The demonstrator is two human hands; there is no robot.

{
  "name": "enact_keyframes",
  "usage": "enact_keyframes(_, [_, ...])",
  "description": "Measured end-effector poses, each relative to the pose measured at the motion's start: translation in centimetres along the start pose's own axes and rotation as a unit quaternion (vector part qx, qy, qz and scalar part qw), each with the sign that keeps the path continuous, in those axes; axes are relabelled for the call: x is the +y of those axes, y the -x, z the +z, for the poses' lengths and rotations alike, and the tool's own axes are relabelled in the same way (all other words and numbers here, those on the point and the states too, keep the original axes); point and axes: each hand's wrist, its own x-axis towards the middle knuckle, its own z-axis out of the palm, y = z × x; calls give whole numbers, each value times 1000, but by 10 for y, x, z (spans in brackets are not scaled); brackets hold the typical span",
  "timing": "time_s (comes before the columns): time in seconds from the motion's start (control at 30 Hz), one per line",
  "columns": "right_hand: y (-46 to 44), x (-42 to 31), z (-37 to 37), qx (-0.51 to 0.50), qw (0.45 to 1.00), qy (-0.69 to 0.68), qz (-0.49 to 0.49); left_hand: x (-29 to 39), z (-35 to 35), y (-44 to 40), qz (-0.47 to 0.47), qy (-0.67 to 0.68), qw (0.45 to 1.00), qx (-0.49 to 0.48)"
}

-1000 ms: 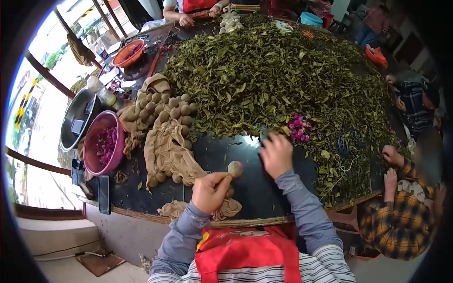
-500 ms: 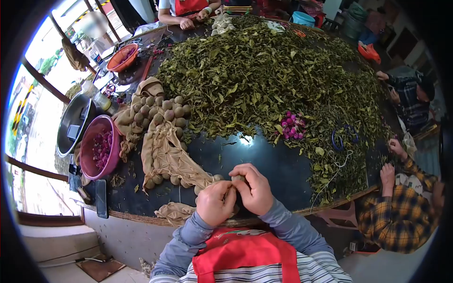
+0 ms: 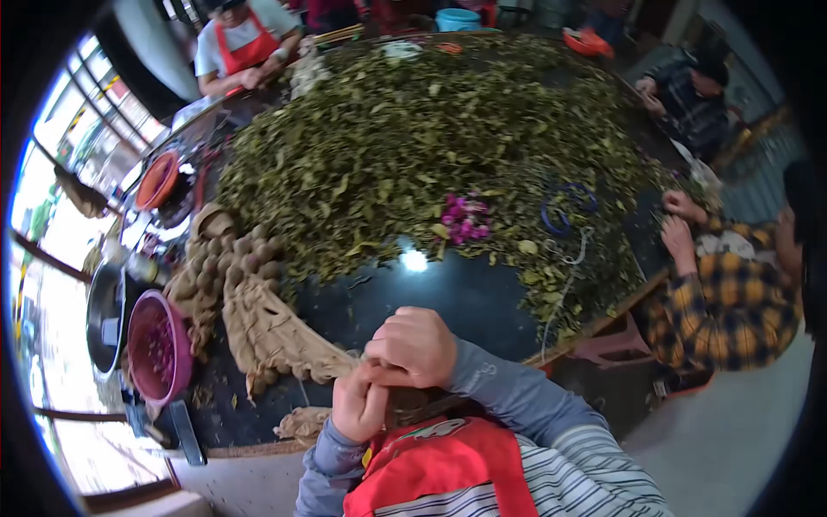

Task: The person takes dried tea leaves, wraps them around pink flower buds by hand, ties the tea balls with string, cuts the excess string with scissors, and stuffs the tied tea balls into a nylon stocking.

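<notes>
My left hand (image 3: 360, 405) is closed near the table's front edge, at the end of a long tan cloth (image 3: 289, 338) that runs in from the left. My right hand (image 3: 415, 346) is a fist pressed against it, knuckles up, gripping the same cloth. Just what lies between my fingers is hidden. Under my hands shows a brownish bundle (image 3: 407, 401), too blurred to make out. Round lumps tied into the cloth (image 3: 226, 258) form a cluster to the left. A crumpled cloth end (image 3: 303, 424) lies by the edge.
A large heap of green leaves (image 3: 405, 146) covers the table, with pink flower buds (image 3: 465, 219) on it. At left stand a pink basin (image 3: 183, 353), a metal basin (image 3: 96, 297), an orange basket (image 3: 157, 181) and a phone (image 3: 186, 432). Co-workers sit at right and far left.
My view has swung, so the table appears shifted left. My right hand has turned from a fingertip pinch to a fist over my left hand. Both hands are closer to my apron.
</notes>
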Motion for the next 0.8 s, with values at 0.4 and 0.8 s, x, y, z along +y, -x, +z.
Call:
enact_keyframes(0.4, [89,52,-126,196,829,169,495,-12,-45,0,-250,143,958,19])
enact_keyframes(0.8, [148,69,-201,126,796,463,370,-15,-43,8,-227,215,950,-15])
